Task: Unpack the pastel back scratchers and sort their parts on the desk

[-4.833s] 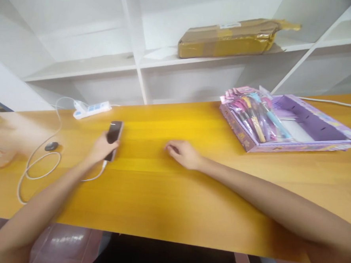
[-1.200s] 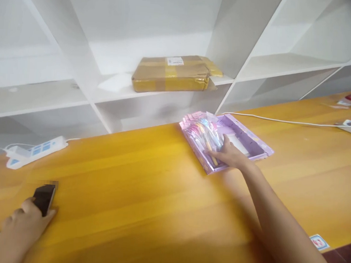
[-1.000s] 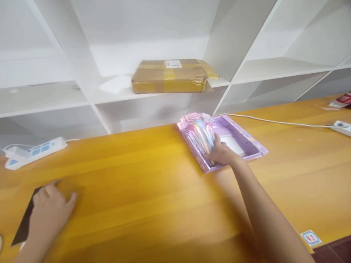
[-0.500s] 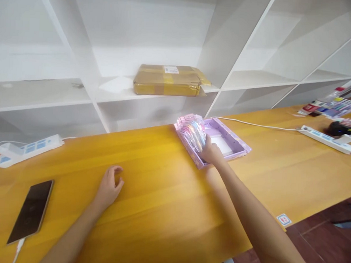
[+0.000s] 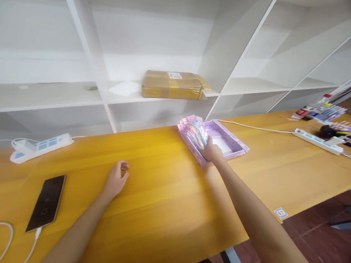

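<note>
My right hand [image 5: 212,150] grips the near end of a clear plastic packet of colourful pens [image 5: 194,133] with a pink top edge. The packet lies over the left side of a shallow purple box [image 5: 236,142], whose inside shows a white patch. My fingers under the packet are partly hidden. On the wooden table, left of the box, rests my left hand [image 5: 117,179], its fingers curled and a gap between thumb and fingertips, with nothing in it.
A phone [image 5: 46,203] with a white cable lies at left, near a power strip [image 5: 43,147]. Another power strip [image 5: 317,141], a bottle [image 5: 310,110] and pens [image 5: 334,112] are at right. A taped cardboard parcel [image 5: 172,87] sits on the white shelf [image 5: 238,84].
The view has shifted slightly, so the table things at left appear further right. My right hand stays on the packet at the box; my left hand's fingers look slightly more curled.
</note>
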`<control>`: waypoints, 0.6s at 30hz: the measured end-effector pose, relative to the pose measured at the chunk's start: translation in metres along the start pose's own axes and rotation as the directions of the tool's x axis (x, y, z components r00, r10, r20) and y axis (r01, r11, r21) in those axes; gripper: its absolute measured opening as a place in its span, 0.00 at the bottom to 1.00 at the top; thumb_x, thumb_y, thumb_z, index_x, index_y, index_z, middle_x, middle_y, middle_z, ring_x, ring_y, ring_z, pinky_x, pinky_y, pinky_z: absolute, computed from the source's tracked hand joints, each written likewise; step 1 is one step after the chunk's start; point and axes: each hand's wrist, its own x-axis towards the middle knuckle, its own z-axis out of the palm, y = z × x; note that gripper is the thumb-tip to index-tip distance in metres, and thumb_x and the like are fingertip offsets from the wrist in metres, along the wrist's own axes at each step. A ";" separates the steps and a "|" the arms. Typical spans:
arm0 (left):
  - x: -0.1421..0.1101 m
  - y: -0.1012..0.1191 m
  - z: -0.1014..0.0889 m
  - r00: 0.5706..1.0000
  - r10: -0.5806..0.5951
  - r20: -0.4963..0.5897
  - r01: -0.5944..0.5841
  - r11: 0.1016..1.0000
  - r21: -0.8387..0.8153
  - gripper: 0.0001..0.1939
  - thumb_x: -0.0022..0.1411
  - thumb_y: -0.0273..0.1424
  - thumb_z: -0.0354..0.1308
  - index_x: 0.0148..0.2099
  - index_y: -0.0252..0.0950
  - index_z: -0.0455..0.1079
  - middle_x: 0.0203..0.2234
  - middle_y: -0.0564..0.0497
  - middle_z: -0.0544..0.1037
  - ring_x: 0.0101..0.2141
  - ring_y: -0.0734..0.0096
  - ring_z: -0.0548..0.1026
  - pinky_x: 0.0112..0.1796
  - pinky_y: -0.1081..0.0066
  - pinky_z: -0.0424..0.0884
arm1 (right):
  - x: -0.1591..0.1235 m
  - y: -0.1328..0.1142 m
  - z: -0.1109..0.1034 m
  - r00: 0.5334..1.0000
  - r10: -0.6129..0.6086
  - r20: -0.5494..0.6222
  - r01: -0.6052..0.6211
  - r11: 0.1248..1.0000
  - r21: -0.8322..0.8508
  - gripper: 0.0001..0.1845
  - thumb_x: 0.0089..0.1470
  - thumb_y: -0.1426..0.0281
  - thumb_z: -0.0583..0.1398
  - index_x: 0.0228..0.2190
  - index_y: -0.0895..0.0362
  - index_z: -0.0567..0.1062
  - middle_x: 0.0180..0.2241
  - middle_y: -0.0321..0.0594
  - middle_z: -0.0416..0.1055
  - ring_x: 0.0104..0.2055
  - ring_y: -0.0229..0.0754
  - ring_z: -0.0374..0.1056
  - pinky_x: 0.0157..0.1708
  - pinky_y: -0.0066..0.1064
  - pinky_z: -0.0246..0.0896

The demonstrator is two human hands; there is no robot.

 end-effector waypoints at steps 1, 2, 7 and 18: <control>0.001 0.001 -0.001 1.000 0.001 0.003 -0.001 1.000 0.005 0.17 0.63 0.32 0.57 0.54 0.40 0.66 0.46 0.44 0.81 0.49 0.55 0.81 0.59 0.49 0.75 | 0.000 -0.001 0.001 1.000 0.005 -0.011 -0.005 1.000 0.002 0.51 0.64 0.54 0.62 0.75 0.65 0.48 0.52 0.70 0.77 0.55 0.69 0.76 0.53 0.50 0.68; 0.002 0.001 -0.001 1.000 0.003 0.005 -0.003 1.000 0.014 0.17 0.63 0.32 0.57 0.54 0.40 0.66 0.46 0.44 0.81 0.48 0.56 0.81 0.58 0.49 0.76 | -0.001 -0.002 0.002 1.000 0.008 -0.020 -0.008 1.000 0.005 0.50 0.64 0.54 0.62 0.74 0.65 0.49 0.52 0.70 0.77 0.55 0.69 0.77 0.52 0.50 0.68; 0.009 -0.001 -0.001 0.999 0.030 0.021 -0.031 0.999 0.027 0.16 0.62 0.31 0.57 0.53 0.41 0.67 0.43 0.46 0.80 0.46 0.57 0.80 0.55 0.52 0.76 | -0.002 -0.005 0.001 0.998 0.012 -0.059 -0.010 0.999 0.040 0.53 0.59 0.55 0.67 0.74 0.62 0.51 0.52 0.66 0.79 0.53 0.66 0.78 0.51 0.47 0.68; 0.009 -0.010 -0.003 0.997 0.028 0.065 -0.027 1.000 -0.015 0.14 0.66 0.30 0.54 0.54 0.40 0.65 0.41 0.48 0.79 0.42 0.61 0.78 0.52 0.56 0.74 | -0.013 0.008 -0.002 0.954 0.121 -0.273 -0.002 0.917 0.399 0.58 0.41 0.54 0.73 0.69 0.58 0.63 0.52 0.56 0.80 0.52 0.62 0.78 0.49 0.44 0.72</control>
